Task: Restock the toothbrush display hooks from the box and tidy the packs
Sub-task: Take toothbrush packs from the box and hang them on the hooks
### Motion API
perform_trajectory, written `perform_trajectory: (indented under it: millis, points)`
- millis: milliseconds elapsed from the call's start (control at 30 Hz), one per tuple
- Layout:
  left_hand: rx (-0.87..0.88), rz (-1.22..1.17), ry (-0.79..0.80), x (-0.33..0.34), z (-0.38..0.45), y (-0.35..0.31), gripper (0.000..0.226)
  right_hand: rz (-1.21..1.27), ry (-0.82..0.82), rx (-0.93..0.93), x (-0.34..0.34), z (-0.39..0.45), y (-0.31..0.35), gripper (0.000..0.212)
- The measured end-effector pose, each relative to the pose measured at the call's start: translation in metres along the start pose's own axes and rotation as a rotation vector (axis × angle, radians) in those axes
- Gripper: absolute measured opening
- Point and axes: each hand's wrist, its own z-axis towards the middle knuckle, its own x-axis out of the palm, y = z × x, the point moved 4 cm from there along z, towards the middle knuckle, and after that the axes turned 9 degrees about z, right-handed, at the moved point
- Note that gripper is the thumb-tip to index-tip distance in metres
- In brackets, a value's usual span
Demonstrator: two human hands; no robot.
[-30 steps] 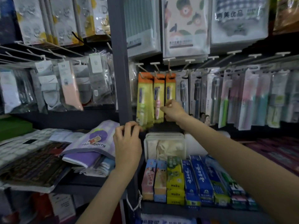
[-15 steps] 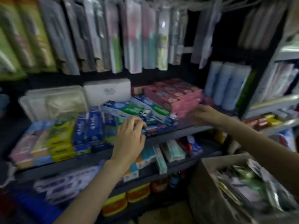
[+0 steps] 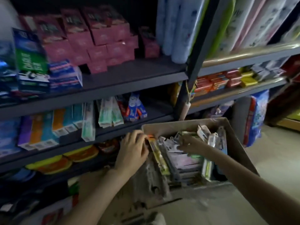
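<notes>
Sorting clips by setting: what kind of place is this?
Most likely a small shop's toiletries aisle: shelves stacked with boxed toothpaste, and a cardboard box of toothbrush packs that both hands, left hand and right hand, reach into.

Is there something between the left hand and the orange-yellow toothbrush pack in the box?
Nothing visible. The left hand is already at the top end of the orange-yellow toothbrush pack, at the left side of the cardboard box. The right hand rests on other packs beside it.
</notes>
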Motion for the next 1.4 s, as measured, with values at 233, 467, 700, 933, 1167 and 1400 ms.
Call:
perform_trajectory:
  millis: [233, 467, 700, 933, 1167, 1400]
  points:
    - [-0.041, 0.032, 0.324, 0.050, -0.011, -0.010, 0.036, -0.119, 0.191, -0.025, 0.067, 0.029, -0.042, 0.044]
    - [-0.155, -0.144, 0.438, 0.086, -0.007, -0.033, 0.038, 0.237, 0.094, 0.071, 0.052, 0.035, -0.083, 0.029]
    - [-0.255, 0.185, 0.576, 0.136, 0.019, -0.061, 0.054, 0.236, -0.066, 0.017, -0.010, 0.022, -0.124, 0.038]
    - [-0.463, -0.010, 0.660, 0.173, 0.011, -0.071, 0.058, 0.278, -0.137, -0.029, -0.011, 0.016, -0.134, 0.044]
    - [-0.555, -0.557, 0.687, 0.064, 0.021, -0.022, 0.057, 0.245, -0.074, -0.226, -0.016, 0.011, -0.085, 0.027]
    - [-0.613, -1.142, 0.525, -0.091, -0.006, 0.052, 0.043, 0.458, 0.058, -0.511, -0.005, -0.012, 0.060, 0.025]
